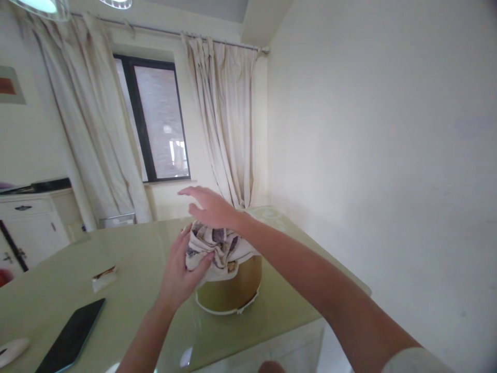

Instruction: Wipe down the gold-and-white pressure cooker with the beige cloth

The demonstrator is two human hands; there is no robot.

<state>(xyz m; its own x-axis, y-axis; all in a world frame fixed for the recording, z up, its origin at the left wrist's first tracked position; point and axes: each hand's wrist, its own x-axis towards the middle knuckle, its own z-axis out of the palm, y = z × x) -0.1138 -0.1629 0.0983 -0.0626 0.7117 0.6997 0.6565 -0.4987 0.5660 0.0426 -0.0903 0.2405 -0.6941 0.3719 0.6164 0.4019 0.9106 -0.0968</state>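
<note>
A bunched cream cloth with dark purple patches (217,248) sits on top of a round, shiny gold-brown container (236,285) with a white edge around its base. My left hand (180,272) grips the cloth from the left, its thumb lying across the front folds. Just above and behind the cloth is my right hand (215,208), palm down, with fingers stretched out to the left. It holds nothing that I can see. My right forearm crosses over the right side of the cloth and hides part of it.
On the pale green glossy table (135,254), a dark flat tablet or phone (72,334) lies at the left. A small white and brown packet (104,278) is behind it, and a white rounded object (13,351) is at the left edge. A wall (368,155) rises along the right.
</note>
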